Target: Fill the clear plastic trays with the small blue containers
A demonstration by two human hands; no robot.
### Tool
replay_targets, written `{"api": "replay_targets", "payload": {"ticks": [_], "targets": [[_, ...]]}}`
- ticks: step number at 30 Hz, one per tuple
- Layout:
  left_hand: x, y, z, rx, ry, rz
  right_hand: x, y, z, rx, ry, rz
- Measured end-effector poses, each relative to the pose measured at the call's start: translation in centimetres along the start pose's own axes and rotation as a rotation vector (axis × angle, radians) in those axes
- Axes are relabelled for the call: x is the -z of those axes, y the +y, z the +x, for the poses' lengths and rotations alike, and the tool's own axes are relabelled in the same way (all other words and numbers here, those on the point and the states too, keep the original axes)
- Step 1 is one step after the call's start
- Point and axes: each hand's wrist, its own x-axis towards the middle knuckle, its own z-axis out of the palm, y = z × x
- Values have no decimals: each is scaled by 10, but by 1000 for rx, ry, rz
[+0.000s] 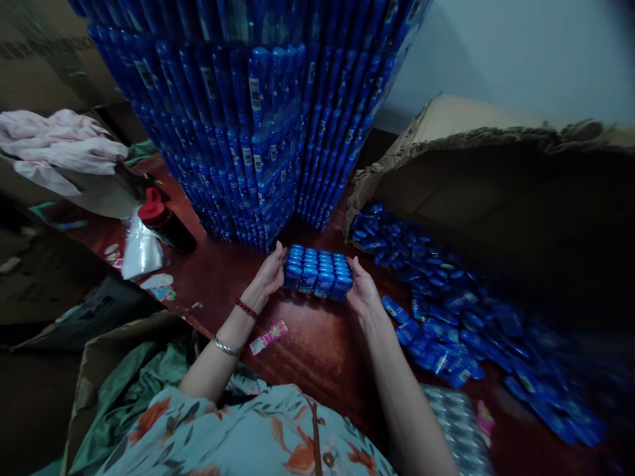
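Between my two hands is a block of small blue packs (317,271), lined up in neat rows just above or on the red-brown table (317,337). My left hand (272,270) presses against the block's left side, its fingers partly hidden behind it. On the opposite side my right hand (363,288) grips the right end. Directly behind the block rises a tall stack of the same blue packs (258,152), many showing barcodes. A small pink printed strip (268,337) lies on the table in front of my left hand.
Loose blue packs (446,311) spill from a torn cardboard box (476,158) on the right. A clear moulded tray (456,423) lies near my right forearm. Left are a dark bottle with a red lid (166,221), plastic bags (141,248) and a carton holding green cloth (133,383).
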Motion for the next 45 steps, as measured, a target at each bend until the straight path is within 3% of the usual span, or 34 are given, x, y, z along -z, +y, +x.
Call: {"api": "replay_targets", "payload": {"ticks": [3,6,9,11,13,16,20,23,28,34,38,42,45], "targets": [[8,-13,-3,-87,1,39,6,13,-3,124,72,-60],[28,-31,-8,-179,-21,158,19,24,-14,195,67,-179],[52,-44,-20,-473,92,456,34,25,-36,338,110,-440],[66,-47,-33,-729,162,769,42,22,-54,516,139,-735],[75,-48,-46,-892,86,1107,45,19,-70,657,69,-1103],[77,-48,-58,-961,-107,1541,40,21,-84,736,-99,-1686],[68,-45,-54,-964,-138,1890,26,26,-78,675,-138,-2221],[64,-41,-49,-949,-247,1932,24,16,-69,634,-219,-2288],[63,-36,-49,-912,-331,1976,34,-1,-63,712,-279,-2091],[65,-33,-46,-903,-471,1845,51,14,-62,815,-256,-2108],[79,-41,-41,-953,-380,1560,56,16,-64,837,-282,-2112],[87,-48,-43,-1084,-172,1380,53,13,-64,848,-316,-2146],[84,-47,-52,-1117,-232,1424,49,13,-63,845,-326,-2199]]}}
